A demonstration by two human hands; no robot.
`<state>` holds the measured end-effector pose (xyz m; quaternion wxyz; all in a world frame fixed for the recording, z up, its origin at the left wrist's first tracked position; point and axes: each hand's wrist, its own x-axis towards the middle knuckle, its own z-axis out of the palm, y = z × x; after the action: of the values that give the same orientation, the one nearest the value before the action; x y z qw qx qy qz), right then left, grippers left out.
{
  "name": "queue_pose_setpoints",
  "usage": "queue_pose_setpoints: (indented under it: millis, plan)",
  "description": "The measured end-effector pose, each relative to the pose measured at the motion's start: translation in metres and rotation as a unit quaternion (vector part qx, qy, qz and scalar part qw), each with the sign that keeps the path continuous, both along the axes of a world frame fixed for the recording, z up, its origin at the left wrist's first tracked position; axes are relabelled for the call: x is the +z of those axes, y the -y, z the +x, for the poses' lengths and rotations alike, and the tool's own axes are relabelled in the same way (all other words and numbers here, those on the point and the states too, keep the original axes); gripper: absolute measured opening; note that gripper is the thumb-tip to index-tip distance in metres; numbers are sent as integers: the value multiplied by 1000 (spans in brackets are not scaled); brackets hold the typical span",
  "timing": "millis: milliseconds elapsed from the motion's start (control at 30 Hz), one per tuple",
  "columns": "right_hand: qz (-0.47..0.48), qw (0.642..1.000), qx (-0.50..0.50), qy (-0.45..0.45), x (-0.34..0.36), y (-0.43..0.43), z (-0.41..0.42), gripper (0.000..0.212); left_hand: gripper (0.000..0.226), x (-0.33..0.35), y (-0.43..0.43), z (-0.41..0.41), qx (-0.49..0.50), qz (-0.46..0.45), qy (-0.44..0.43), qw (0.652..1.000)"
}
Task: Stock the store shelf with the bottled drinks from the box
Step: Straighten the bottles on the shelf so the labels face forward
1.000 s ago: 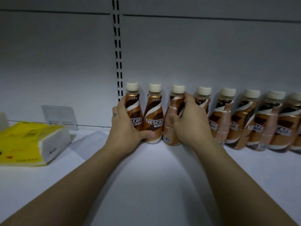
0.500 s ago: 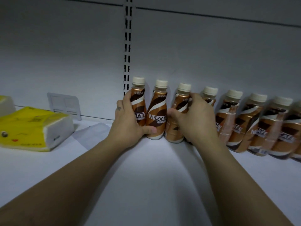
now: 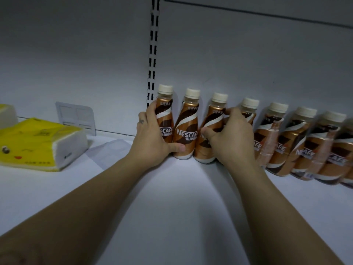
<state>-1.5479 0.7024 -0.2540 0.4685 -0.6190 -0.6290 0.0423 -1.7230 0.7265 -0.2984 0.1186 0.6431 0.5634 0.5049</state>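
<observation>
- A pale grey back panel (image 3: pixel 76 54) stands at the far side, dimly lit.
- A dark slotted strip (image 3: pixel 152 54) runs down its middle.
- A yellow tissue pack (image 3: pixel 38 142) lies left on the white shelf (image 3: pixel 172 207).

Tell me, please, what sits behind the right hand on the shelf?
The right hand grips the third bottle from the left; behind it stands the fourth bottle, only its cap and shoulder showing. Its label and base are covered by the hand.

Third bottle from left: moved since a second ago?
Yes, only turned: the right hand has spun the third bottle logo-forward; its spot relative to the slotted upright is unchanged.
</observation>
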Motion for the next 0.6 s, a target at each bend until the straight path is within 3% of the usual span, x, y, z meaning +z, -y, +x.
queue_pose_setpoints:
  millis: [233, 400, 600]
  plan:
    - [38, 999, -5, 31, 6, 5, 6, 56, 124, 1, 3, -1, -11, 2, 16, 1000]
    - [161, 984, -59, -57, 28, 17, 27, 36, 127, 3, 6, -3, -21, -11, 7, 1000]
    - [133, 988, -48, -54, 39, 19, 35, 27, 126, 10, 21, -3, -15, 4, 31, 999]
